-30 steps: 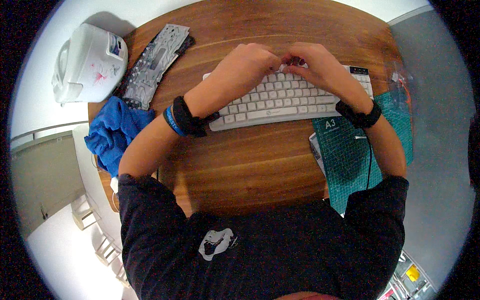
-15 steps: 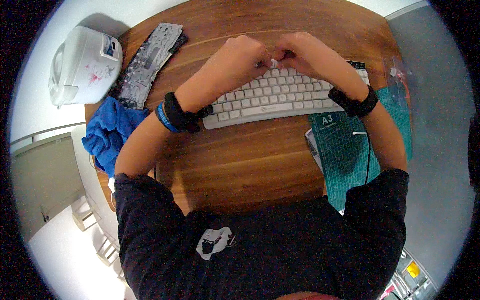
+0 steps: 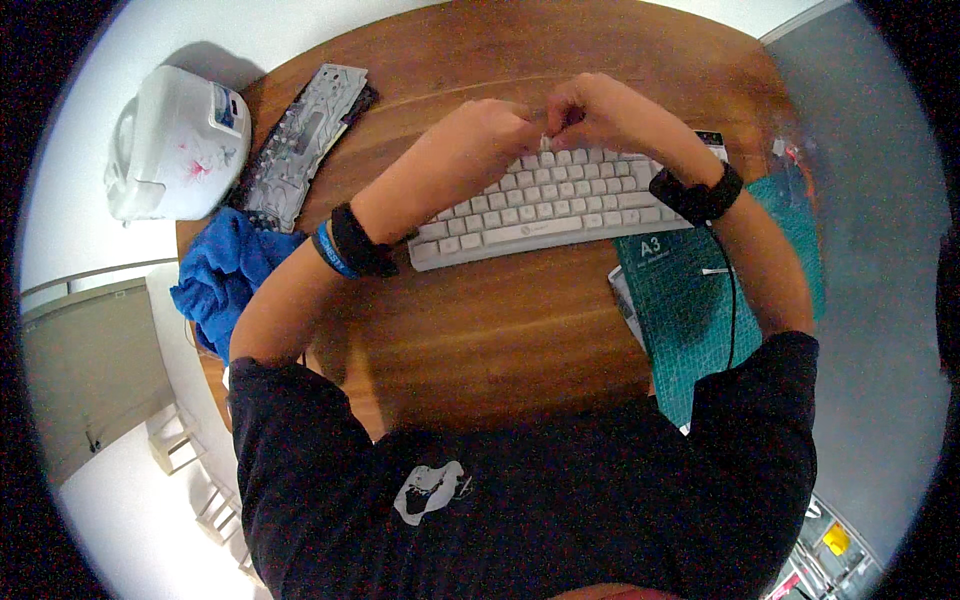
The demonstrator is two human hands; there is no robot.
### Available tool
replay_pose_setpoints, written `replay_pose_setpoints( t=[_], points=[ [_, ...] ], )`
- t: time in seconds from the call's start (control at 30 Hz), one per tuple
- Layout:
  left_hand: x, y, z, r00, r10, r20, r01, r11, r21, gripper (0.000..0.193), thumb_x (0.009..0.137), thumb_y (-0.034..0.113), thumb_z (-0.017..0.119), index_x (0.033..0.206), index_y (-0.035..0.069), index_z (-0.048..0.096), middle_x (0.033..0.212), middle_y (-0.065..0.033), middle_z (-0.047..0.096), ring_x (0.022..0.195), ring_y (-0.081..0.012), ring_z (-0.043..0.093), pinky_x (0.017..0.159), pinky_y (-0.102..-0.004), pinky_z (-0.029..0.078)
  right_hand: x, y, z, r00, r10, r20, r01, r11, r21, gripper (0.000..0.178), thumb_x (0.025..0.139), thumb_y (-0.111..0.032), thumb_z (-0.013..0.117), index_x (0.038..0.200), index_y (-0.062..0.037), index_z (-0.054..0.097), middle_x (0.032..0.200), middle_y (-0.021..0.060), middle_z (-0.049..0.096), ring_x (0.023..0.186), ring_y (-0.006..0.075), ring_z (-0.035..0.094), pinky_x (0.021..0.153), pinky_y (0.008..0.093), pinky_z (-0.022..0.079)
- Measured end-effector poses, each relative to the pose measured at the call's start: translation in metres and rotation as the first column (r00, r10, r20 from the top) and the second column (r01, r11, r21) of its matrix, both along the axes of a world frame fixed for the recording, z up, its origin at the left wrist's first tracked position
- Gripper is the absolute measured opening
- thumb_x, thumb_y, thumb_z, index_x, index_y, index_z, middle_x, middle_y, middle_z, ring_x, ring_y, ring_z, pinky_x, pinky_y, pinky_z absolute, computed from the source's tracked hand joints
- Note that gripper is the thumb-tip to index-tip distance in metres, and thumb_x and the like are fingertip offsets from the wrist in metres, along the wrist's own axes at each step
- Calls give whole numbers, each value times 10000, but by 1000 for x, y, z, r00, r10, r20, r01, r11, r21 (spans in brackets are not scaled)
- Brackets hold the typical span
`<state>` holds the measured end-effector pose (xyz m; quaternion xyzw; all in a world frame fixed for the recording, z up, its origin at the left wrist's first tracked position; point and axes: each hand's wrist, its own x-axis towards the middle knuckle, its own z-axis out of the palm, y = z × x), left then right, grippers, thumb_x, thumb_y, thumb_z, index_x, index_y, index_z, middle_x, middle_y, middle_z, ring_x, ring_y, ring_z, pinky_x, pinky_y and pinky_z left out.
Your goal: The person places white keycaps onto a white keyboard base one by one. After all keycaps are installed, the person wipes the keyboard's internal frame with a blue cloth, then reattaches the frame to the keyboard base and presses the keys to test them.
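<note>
A white keyboard (image 3: 545, 212) lies on the wooden table, tilted slightly, its near left end beside my left wrist. Over its far edge both my hands meet with their fingertips close together. My left hand (image 3: 497, 132) is closed, its back toward me hiding most of the fingers. My right hand (image 3: 592, 118) is bent in with thumb and fingers drawn into a pinch. A small pale bit (image 3: 545, 143) shows between the fingertips, too small to name. Which hand grips it cannot be made out. Both wrists wear black bands.
A grey patterned plate (image 3: 308, 145) lies at the far left beside a white rice cooker (image 3: 180, 150). A crumpled blue cloth (image 3: 232, 275) sits nearer. At right, a green cutting mat (image 3: 690, 320) with a black cable (image 3: 733, 310) extends under my right forearm. The wooden table (image 3: 500, 330) has a curved edge.
My left hand has turned a little and come slightly nearer, fingers still by the right hand's. The whole view has shifted slightly. The keyboard seems to stay in place.
</note>
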<state>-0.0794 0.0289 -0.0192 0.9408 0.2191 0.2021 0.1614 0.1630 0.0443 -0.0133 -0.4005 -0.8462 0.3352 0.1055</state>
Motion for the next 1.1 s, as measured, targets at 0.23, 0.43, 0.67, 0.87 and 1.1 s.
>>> replay_pose_setpoints(
  t=[0.23,0.43,0.67,0.87,1.1],
  points=[
    [16,-4,6,990,15,-142,12,982,188,86,814,-4,627,837,-26,706,811,-223,696,814,-424,706,729,-496,586,-5,-7,6,1000,23,-8,-22,994,105,202,788,-97,811,963,-23,741,876,166,734,807,276,718,736,388,558],
    [10,-15,25,973,20,-228,9,992,122,95,827,-1,621,819,-3,715,814,-226,696,804,-421,705,719,-497,584,-7,-20,6,997,-69,32,62,979,193,161,814,-156,800,922,-50,744,907,146,726,861,351,704,749,429,551],
    [-14,-14,26,916,25,-400,11,996,87,114,852,39,628,778,23,713,827,-220,710,820,-410,713,730,-509,582,-18,-22,3,995,71,67,-83,977,195,173,886,-173,744,1012,-58,773,962,158,718,917,357,692,800,448,546],
    [-19,15,50,888,-10,-460,30,999,37,189,896,135,628,818,-1,734,831,-236,719,801,-439,703,721,-511,585,-13,25,-10,993,-113,25,98,936,339,374,960,-185,667,1307,-47,645,1055,229,696,978,412,662,846,461,533],
    [6,151,-23,975,213,-69,-200,967,155,171,907,121,613,966,-1,717,999,-267,706,967,-460,680,872,-537,559,-14,134,-17,940,-281,195,184,896,404,508,1001,-186,577,1460,-10,449,1252,292,657,1166,482,613,976,560,505]
  ],
)
